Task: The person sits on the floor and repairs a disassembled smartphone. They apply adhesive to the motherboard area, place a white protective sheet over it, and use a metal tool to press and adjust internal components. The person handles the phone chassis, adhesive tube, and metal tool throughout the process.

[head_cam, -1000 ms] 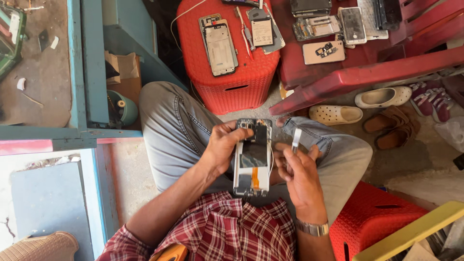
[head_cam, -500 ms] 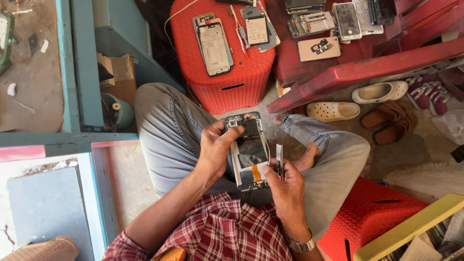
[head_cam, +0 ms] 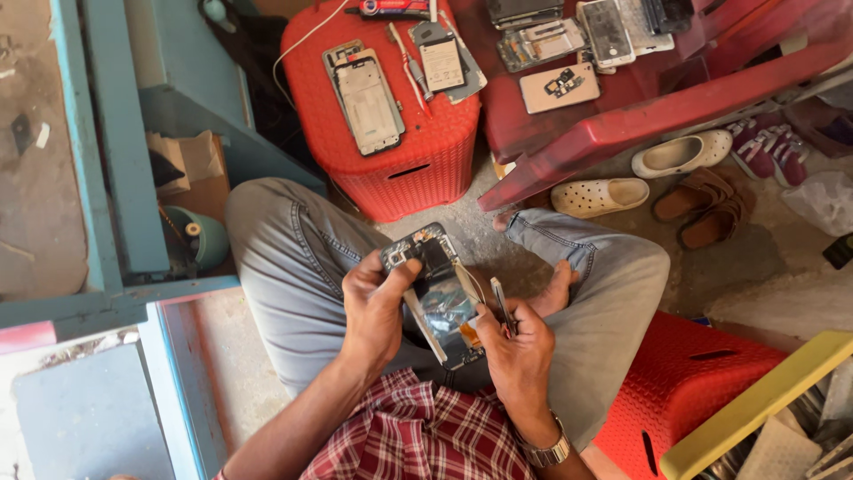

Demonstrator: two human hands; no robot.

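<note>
Tilt is the change: the opened black smartphone with its bare circuit board [head_cam: 437, 298], upright over the lap a moment ago, now leans with its top toward 11 o'clock, and the left hand [head_cam: 373, 311] keeps its closed grip on that upper edge. The right hand [head_cam: 515, 342] has dropped from the phone's 3 o'clock side to its lower corner at 5 o'clock, fingers pinching thin metal tweezers [head_cam: 502, 304], so work looks centred on the orange-tabbed bottom end.

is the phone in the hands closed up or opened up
Opened up. The phone has no back cover: its dark inner parts and an orange strip show. The left hand grips it; the right hand holds a thin tool.
</note>
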